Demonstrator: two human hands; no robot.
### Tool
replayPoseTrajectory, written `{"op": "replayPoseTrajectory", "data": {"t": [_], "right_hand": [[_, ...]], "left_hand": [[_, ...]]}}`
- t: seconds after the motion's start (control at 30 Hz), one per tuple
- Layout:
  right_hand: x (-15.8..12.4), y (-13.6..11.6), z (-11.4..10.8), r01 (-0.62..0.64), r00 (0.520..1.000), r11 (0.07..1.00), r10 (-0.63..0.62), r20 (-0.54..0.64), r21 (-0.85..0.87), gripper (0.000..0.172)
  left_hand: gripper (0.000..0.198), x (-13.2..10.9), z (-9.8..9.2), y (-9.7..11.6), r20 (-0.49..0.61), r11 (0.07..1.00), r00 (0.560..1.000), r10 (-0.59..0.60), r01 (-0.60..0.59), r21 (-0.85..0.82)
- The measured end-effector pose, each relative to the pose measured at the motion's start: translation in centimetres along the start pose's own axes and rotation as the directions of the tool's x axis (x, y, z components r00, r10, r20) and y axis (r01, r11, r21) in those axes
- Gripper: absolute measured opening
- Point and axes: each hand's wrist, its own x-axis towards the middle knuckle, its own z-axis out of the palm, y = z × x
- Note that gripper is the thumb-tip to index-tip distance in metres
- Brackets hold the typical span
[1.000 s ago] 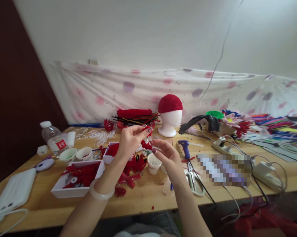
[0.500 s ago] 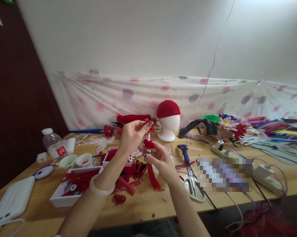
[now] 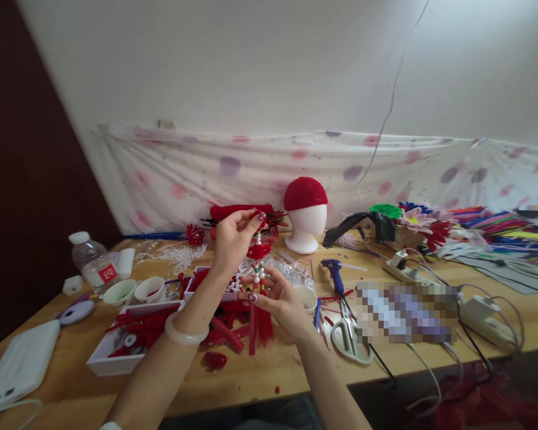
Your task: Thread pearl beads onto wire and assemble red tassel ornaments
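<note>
A red beaded tassel ornament [image 3: 258, 249] hangs over the middle of the table, with white and green beads in its middle and red fringe below. My left hand [image 3: 233, 239] pinches its top end between thumb and fingers. Lower down, my right hand [image 3: 286, 301] closes around the beads and the top of the fringe, its thumb in front. Part of the strands is hidden by the right fingers. Behind the ornament lie red material and dark-tipped sticks. A white foam head [image 3: 305, 230] with a red cap [image 3: 305, 193] stands just beyond.
White boxes of red parts [image 3: 99, 358] and paper cups [image 3: 150, 291] sit to the left, near a bottle [image 3: 94, 263]. On the right are a blue glue gun [image 3: 334, 275], scissors [image 3: 350, 340], power strips [image 3: 488, 325] with cables, and colourful craft stems [image 3: 483, 224].
The ornament now hangs straighter, with its beads and fringe more exposed. My right hand has shifted slightly down and left along it; my left hand keeps its pinch and moves slightly left.
</note>
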Motion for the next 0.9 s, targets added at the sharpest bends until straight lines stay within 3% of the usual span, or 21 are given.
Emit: {"op": "replayPoseTrajectory", "data": {"t": [0.2,0.47,0.73,0.83,0.9], "right_hand": [[-0.2,0.5,-0.3,-0.084,0.996,0.996,0.084,0.036,0.007,0.051],[-0.6,1.5,-1.0,-0.137,0.990,0.991,0.137,0.032,-0.007,0.051],[-2.4,2.5,-1.4,-0.193,0.980,0.979,0.195,0.026,-0.062,0.049],[-3.4,1.9,-1.5,-0.121,0.992,0.986,0.118,-0.036,-0.111,0.042],[-3.8,1.2,-1.6,-0.007,0.987,0.974,-0.029,-0.158,-0.225,0.039]], "left_hand": [[0.048,0.0,0.0,-0.5,-0.032,0.999,0.999,-0.035,0.034,-0.023],[0.041,0.1,-0.9,-0.9,-0.016,0.983,0.984,-0.175,0.174,-0.062],[0.038,-1.0,-1.7,-2.2,-0.003,0.966,0.966,-0.258,0.258,-0.003],[0.036,-2.5,-2.2,-2.1,0.036,0.952,0.952,-0.305,0.304,0.040],[0.030,-3.8,-2.5,-2.1,0.057,0.942,0.941,-0.333,0.329,0.068]]}}
